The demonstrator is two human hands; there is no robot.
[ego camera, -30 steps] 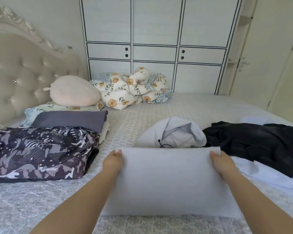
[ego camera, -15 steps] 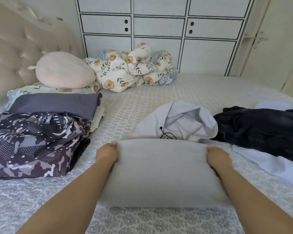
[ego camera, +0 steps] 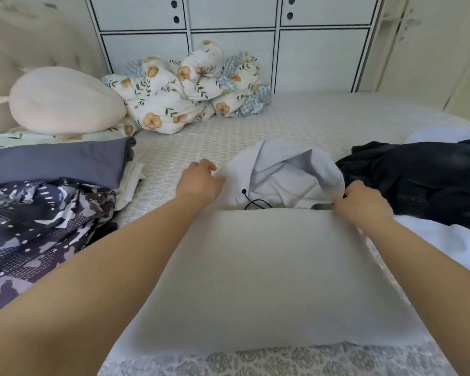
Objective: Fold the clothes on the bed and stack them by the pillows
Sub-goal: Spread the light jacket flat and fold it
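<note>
A pale grey hoodie lies on the bed in front of me, its body folded into a flat rectangle and its hood sticking out at the far end with a black drawstring showing. My left hand touches the hood's left edge with curled fingers. My right hand pinches the hood's right edge. To the left by the pillow lie a folded purple-grey garment and a camouflage-patterned garment. A black garment lies unfolded at the right.
A cream pillow and a bunched floral duvet lie at the bed's head, beside the tufted headboard. White wardrobe doors stand behind. A white cloth lies under the black garment.
Both hands left the folded body's far corners and moved forward onto the hood's edges. The camera tilted further down and closer.
</note>
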